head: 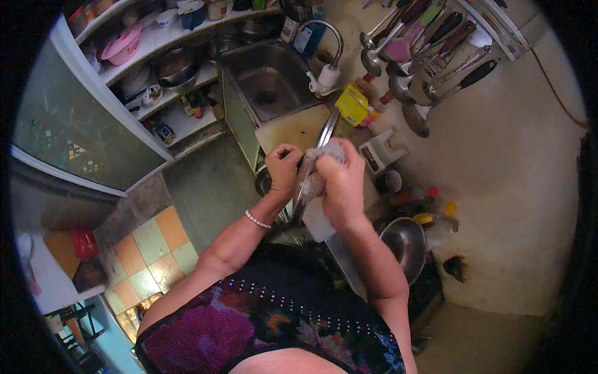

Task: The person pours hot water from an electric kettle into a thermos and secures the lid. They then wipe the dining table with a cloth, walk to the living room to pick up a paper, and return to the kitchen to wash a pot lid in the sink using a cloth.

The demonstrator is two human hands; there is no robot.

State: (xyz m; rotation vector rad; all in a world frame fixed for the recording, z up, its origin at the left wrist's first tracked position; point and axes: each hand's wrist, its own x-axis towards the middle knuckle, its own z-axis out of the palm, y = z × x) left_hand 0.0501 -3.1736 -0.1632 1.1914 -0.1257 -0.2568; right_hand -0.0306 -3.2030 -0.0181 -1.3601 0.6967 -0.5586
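Note:
A shiny round metal piece of cookware (329,128), a lid or a shallow pan, is held up nearly edge-on in front of me. My left hand (282,169) is curled at its left side around a dark part, probably a knob or handle. From the other side, my right hand (342,180) presses a bunched grey cloth (332,150) against the metal. The cloth hides the middle of the cookware. Below both hands is the worktop (289,133), with a pale board or sheet (318,222) partly behind my right wrist.
A steel sink (268,79) with a curved tap (329,77) lies ahead. Beside it stands a yellow packet (352,106). Ladles (417,119) and other utensils hang on the right wall. A metal pan (405,248) sits by my right forearm. Shelves (145,61) hold cookware at left.

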